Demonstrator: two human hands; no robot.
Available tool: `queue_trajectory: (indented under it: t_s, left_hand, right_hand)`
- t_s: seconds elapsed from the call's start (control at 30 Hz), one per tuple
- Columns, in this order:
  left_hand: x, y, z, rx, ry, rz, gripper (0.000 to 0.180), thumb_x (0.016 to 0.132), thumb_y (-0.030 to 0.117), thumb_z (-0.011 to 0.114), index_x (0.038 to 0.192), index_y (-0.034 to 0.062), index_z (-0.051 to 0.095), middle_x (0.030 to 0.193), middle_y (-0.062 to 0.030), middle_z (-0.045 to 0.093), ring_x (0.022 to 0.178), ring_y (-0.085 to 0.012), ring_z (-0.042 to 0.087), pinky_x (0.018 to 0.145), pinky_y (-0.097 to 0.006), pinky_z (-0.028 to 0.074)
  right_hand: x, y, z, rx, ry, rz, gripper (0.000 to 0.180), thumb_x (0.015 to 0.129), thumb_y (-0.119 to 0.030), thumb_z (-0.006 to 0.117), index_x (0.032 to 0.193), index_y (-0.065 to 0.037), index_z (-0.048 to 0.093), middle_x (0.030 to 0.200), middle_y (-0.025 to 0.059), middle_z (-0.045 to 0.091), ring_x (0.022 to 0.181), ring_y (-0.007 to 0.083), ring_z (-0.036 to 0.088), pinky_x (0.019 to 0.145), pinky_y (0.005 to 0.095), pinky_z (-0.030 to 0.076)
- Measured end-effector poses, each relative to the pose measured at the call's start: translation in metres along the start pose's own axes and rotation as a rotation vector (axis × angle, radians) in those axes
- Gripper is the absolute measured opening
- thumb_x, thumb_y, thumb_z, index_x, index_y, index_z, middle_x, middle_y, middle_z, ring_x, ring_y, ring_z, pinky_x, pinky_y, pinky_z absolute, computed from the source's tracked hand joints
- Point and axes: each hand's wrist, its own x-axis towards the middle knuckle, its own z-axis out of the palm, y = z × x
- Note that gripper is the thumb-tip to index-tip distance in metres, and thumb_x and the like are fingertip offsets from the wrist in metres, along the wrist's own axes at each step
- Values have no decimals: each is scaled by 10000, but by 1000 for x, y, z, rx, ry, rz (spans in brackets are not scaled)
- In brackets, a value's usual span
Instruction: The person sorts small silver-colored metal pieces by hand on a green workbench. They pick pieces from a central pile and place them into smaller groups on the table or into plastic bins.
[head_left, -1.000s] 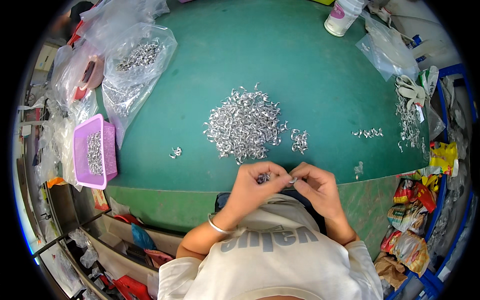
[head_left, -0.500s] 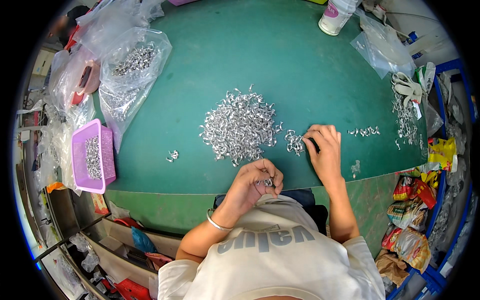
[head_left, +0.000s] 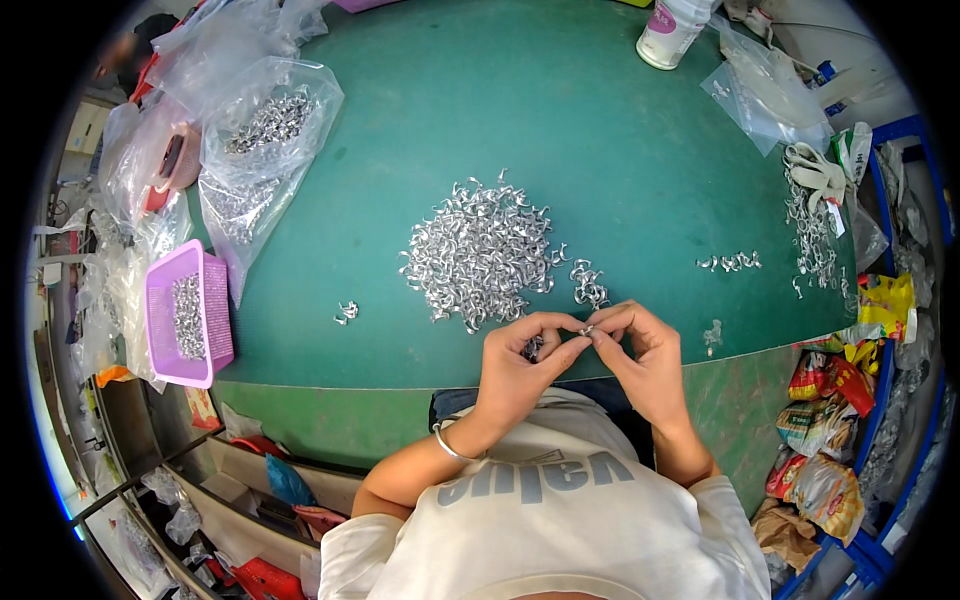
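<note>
My left hand [head_left: 513,368] and my right hand [head_left: 645,358] meet at the table's near edge, fingertips pinching one small silvery curved metal piece [head_left: 587,331] between them. More of these metal pieces [head_left: 533,347] are tucked in the curled fingers of my left hand. Just beyond the hands lies a small cluster of the curved pieces [head_left: 590,285]. To its left spreads a big heap of the same pieces [head_left: 480,255]. A few loose pieces [head_left: 346,313] lie farther left, and a short row of pieces [head_left: 730,262] lies to the right.
A purple basket [head_left: 217,310] with metal pieces stands at the left edge of the green table [head_left: 420,110]. Behind it is a clear plastic bag [head_left: 318,100] of pieces. Metal chains [head_left: 815,240] and gloves [head_left: 818,175] lie at the right edge; a white bottle [head_left: 672,35] stands far right.
My right hand has left the small cluster and come back toward me, to my left hand. My left hand has turned, and both hands' fingertips now meet on one metal piece.
</note>
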Motion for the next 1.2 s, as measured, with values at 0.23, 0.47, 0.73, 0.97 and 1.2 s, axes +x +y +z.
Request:
queue_trajectory:
  t_s: [0.23, 0.47, 0.73, 0.97, 1.2]
  left_hand:
    - [-3, 4, -4, -88, -10, -133, 55, 775, 22, 622, 815, -14, 618, 559, 64, 407, 504, -7, 328, 445, -166, 241]
    - [2, -9, -15, -842, -254, -626, 145, 849, 131, 461, 768, 17, 496, 625, 15, 400, 508, -56, 310, 425, -204, 214]
    - [-1, 0, -11, -671, -273, -489, 140, 828, 118, 424, 798, 13, 511, 654, -37, 425, 529, -103, 389, 452, -215, 314]
    - [-1, -5, -11, -519, -157, -509, 143, 870, 142, 529, 908, 14, 580, 647, 29, 429, 550, -43, 378, 454, -189, 291]
    - [2, -4, 1, -20, -5, 17, 170, 754, -24, 632, 919, 5, 603, 609, 77, 371, 540, -7, 307, 472, -172, 239]
  right_hand:
    - [-4, -5, 4, 392, -14, 120, 74, 777, 67, 583, 826, 11, 584, 835, 48, 606, 721, 73, 508, 613, 195, 380]
    - [4, 12, -3, 218, 44, 192, 85, 786, 34, 588, 869, 27, 606, 780, 22, 603, 679, 66, 491, 630, 203, 407]
    - [39, 37, -14, -720, 188, -291, 187, 673, -3, 653, 851, -58, 636, 867, 57, 561, 819, 229, 473, 697, 312, 357]
    - [36, 29, -19, -644, 214, -319, 113, 693, -11, 651, 795, -41, 611, 826, 39, 584, 790, 200, 493, 697, 302, 349]
    - [13, 0, -9, -117, -15, -72, 58, 740, 22, 613, 792, -1, 599, 791, 53, 613, 752, 140, 529, 673, 263, 407]
